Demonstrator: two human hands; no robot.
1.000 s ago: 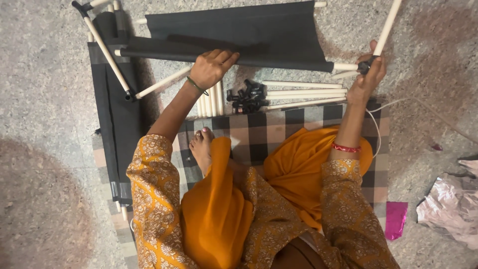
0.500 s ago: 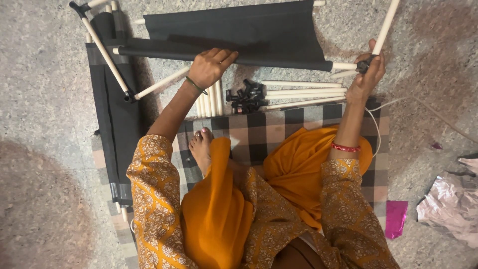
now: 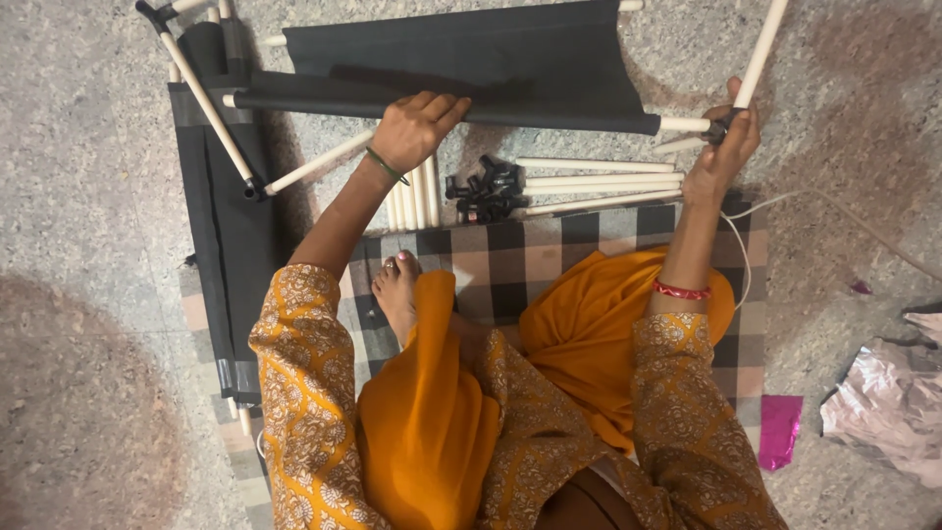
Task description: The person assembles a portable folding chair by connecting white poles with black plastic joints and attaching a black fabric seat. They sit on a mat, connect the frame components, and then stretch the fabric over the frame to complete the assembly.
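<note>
The person sits cross-legged on a checked mat [image 3: 559,255], one bare foot [image 3: 397,290] showing between orange folds of cloth. Just beyond the mat's far edge lie a bundle of loose white rods [image 3: 599,182] and a cluster of black connectors [image 3: 486,188] on the stone floor [image 3: 78,245].

Farther out, both arms stretch forward. The left hand [image 3: 417,128] rests palm-down on the dark fabric sleeve [image 3: 471,64], fingers curled over the rod that runs inside its near hem. The right hand [image 3: 728,147] is raised, wrist bent back, fingers closed around a small black joint [image 3: 719,128] where that rod's white end meets an angled white pole [image 3: 760,49].

At far left, a second dark fabric panel [image 3: 221,226] lies flat, with white rods crossing over it.
</note>
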